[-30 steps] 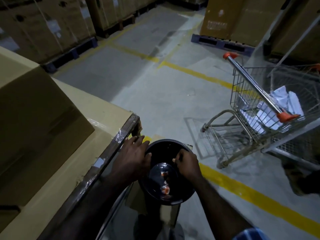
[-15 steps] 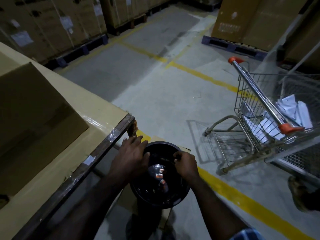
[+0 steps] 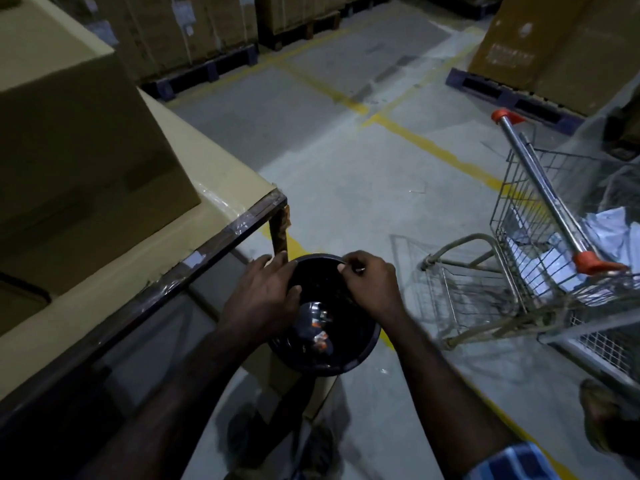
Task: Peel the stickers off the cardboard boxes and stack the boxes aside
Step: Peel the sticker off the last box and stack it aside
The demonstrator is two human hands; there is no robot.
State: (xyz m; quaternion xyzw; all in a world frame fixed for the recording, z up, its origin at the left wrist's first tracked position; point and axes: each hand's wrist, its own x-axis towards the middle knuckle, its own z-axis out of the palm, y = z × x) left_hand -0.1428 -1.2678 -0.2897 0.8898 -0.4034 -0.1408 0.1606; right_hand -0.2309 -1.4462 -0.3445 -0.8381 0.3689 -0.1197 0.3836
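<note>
Both my hands hover over a black round bin [image 3: 349,358] on the floor beside the table corner. My left hand [image 3: 263,299] rests on the bin's left rim with its fingers fairly straight. My right hand [image 3: 370,285] is curled above the far rim, fingertips pinching a small pale sticker scrap [image 3: 360,270]. Orange and white sticker scraps [image 3: 318,336] lie at the bottom of the bin. A large cardboard box [image 3: 69,133] stands on the cardboard-covered table [image 3: 228,188] at the left.
A wire shopping cart [image 3: 540,237] with white papers inside stands at the right, orange caps on its handle. Another person's foot [image 3: 602,417] shows at the right edge. Palletised boxes [image 3: 207,32] line the back, and yellow floor lines [image 3: 433,147] cross the concrete.
The view has swung left and closer to the table. My right hand has shifted from the bin's middle to its far rim. My left hand stays on the left rim.
</note>
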